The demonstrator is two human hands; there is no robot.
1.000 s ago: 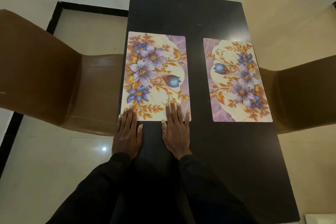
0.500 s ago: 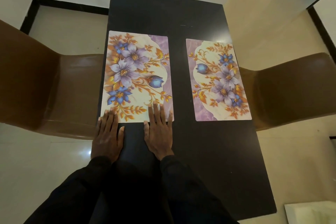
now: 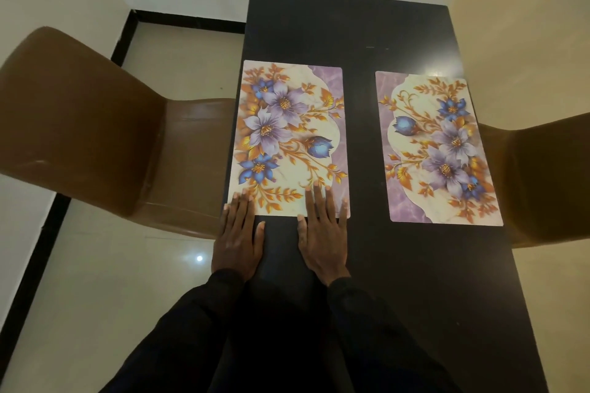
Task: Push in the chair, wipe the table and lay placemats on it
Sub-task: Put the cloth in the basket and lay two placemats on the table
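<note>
Flanking two placemats (image 3: 289, 137) (image 3: 437, 150), two chairs (image 3: 79, 124) (image 3: 542, 175).

a black table (image 3: 351, 25) is carrying two floral mats, lying flat and apart: the left mat (image 3: 287, 137) is sitting at 10 o'clock, the right mat (image 3: 437, 150) at 2 o'clock.

Long black sleeves (image 3: 198, 322) down to bare hands.
</note>
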